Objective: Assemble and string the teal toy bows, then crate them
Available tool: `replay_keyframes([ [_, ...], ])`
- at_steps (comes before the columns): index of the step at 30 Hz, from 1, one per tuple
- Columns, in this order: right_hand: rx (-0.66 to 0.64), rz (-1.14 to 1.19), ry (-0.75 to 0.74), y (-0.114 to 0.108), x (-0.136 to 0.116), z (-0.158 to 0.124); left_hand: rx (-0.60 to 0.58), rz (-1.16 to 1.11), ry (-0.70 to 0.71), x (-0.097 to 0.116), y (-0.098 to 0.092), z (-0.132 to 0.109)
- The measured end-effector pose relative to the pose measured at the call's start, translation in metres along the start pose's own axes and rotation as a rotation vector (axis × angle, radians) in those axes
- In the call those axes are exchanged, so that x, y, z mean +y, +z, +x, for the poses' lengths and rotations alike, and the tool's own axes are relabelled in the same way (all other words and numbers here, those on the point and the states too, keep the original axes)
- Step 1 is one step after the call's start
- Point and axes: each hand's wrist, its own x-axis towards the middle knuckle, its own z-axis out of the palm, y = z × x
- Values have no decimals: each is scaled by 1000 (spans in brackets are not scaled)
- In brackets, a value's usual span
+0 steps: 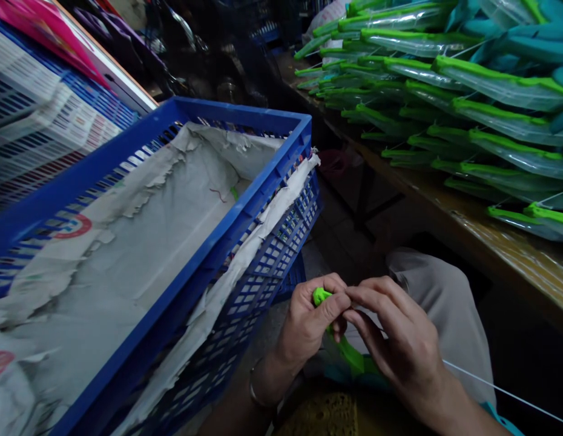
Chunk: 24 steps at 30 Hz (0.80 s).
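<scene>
My left hand is closed round the end of a bright green curved strip, with the thumb pressed over it. The strip runs down below my fingers to teal material in shadow near my lap. My right hand pinches with thumb and forefinger right beside the left thumb. Whatever is between those fingertips is too small to make out. A thin white thread stretches from behind my right hand to the right edge of the view.
A large blue plastic crate, lined with torn white sheeting, stands at left. On the right, stacked green-edged clear plastic pieces with teal parts lie on a wooden table. Striped blue-and-white crates sit at upper left.
</scene>
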Motion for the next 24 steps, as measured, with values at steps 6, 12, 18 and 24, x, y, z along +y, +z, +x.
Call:
replay_keyframes([
  [6,3,17,-7,0,0,3,-24,13,26,0,1,-3],
  [12,-20,-55,64,-13,-2,-1,9,27,30,-2,1,-1],
  [18,-36,-138,74,-14,-4,-5,-54,-14,7,-8,2,10],
  [24,157,-435,-114,-23,-24,-18,-256,-86,184,11,8,38],
])
